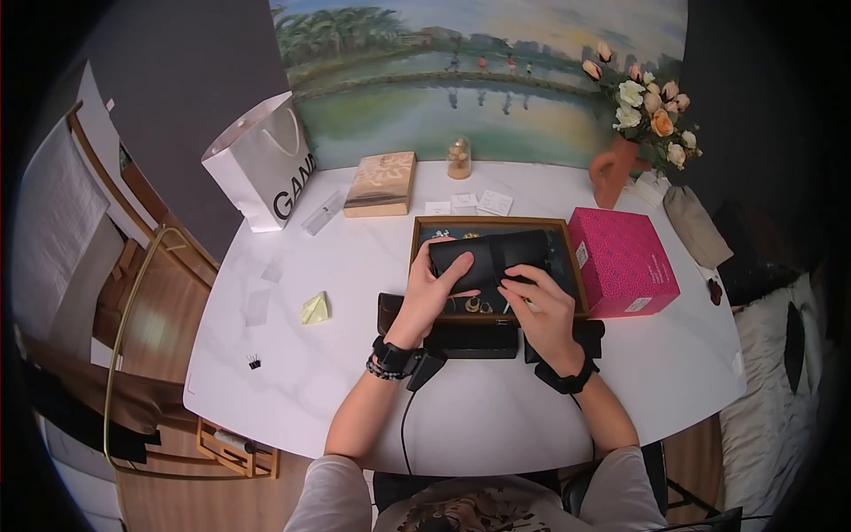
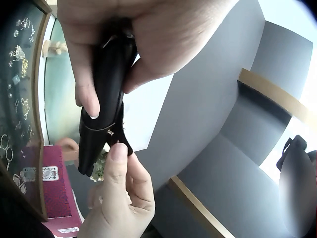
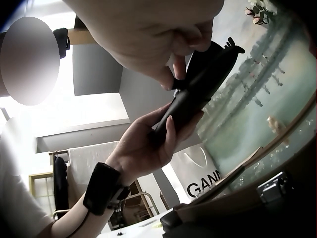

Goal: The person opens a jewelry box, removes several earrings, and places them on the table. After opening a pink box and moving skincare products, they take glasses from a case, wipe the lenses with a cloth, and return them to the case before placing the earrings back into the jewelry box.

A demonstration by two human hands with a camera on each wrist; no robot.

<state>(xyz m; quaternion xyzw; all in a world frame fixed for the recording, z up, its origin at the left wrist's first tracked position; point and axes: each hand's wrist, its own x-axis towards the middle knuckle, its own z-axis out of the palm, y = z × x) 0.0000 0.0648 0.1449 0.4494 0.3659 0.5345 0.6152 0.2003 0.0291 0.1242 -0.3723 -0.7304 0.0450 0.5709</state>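
A slim black leather case with a strap round it is held up over a shallow wooden jewellery box. My left hand grips the case by one end, thumb on one face and fingers on the other. With thumb and fingertips my right hand pinches the strap's loose end, where a small metal snap shows in the left wrist view. Earrings and other jewellery lie inside the box beneath both hands.
Black cases lie along the box's front. A pink box stands to its right, near a flower vase. Behind are small white cards, a glass dome, a tan box and a white paper bag.
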